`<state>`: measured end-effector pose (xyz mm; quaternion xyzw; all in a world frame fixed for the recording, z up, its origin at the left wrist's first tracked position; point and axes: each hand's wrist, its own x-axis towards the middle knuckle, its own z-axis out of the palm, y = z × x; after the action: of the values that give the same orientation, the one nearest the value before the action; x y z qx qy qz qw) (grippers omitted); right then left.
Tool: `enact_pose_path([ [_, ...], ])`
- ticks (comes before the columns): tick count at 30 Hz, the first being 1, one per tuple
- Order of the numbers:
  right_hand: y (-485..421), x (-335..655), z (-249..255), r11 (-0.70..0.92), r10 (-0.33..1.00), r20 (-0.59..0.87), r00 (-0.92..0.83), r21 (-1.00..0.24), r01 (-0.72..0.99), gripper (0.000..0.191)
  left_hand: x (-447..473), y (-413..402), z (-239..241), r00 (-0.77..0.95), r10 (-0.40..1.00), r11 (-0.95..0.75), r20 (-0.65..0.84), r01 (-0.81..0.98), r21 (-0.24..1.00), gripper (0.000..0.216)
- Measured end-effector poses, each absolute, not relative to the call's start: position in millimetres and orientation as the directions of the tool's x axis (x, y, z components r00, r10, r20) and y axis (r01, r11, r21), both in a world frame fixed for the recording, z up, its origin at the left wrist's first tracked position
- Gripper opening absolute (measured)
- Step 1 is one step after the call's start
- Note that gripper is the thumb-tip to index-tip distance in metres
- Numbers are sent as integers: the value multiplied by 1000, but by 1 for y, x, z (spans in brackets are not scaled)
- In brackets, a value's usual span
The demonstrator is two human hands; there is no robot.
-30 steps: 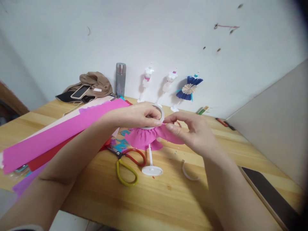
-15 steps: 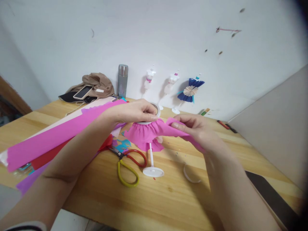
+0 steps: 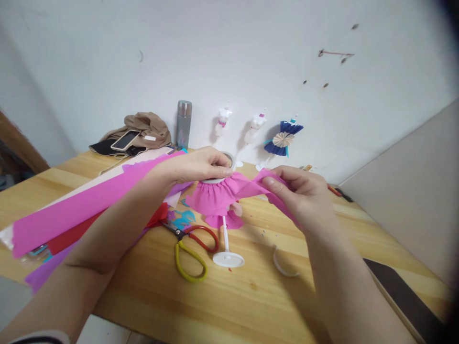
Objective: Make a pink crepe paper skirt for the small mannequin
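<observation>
A small white mannequin stand (image 3: pixel 227 258) stands on the wooden table (image 3: pixel 251 296), wearing a gathered pink crepe-paper skirt (image 3: pixel 215 198). My left hand (image 3: pixel 201 165) pinches the skirt's top edge against a white tape roll (image 3: pixel 229 160) at the mannequin's waist. My right hand (image 3: pixel 299 191) is closed on the loose end of the same pink paper strip, pulled out to the right. The mannequin's upper body is hidden behind my hands.
Scissors (image 3: pixel 190 243) with red and yellow handles lie left of the stand. Long pink, red and purple paper sheets (image 3: pixel 79 205) lie at left. A phone on a brown bag (image 3: pixel 138 131), a metal flask (image 3: pixel 183 124), three more mannequins (image 3: pixel 283 138) stand at the wall. A dark tablet (image 3: pixel 405 296) lies at right.
My right hand has drawn the loose end of the pink strip away from the mannequin to the right. More gathered paper sits at the waist. My left hand stayed put.
</observation>
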<state>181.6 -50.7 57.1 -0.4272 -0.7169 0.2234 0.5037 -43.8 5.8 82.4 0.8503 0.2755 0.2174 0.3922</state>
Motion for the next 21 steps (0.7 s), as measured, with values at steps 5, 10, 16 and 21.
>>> enact_pose_path([
  [5,-57,183,58,578,769,635,-73,-643,503,14,-44,4,85,724,673,-524,150,324,788,33],
  [10,-55,187,58,610,705,708,-35,-580,541,15,-46,3,88,699,700,-503,147,335,797,35],
  [16,-55,192,56,618,670,742,22,-573,538,15,-49,6,87,684,716,-467,139,322,823,39],
  [21,-58,191,55,550,730,670,137,-693,466,17,-50,8,85,628,758,-427,175,275,862,44],
])
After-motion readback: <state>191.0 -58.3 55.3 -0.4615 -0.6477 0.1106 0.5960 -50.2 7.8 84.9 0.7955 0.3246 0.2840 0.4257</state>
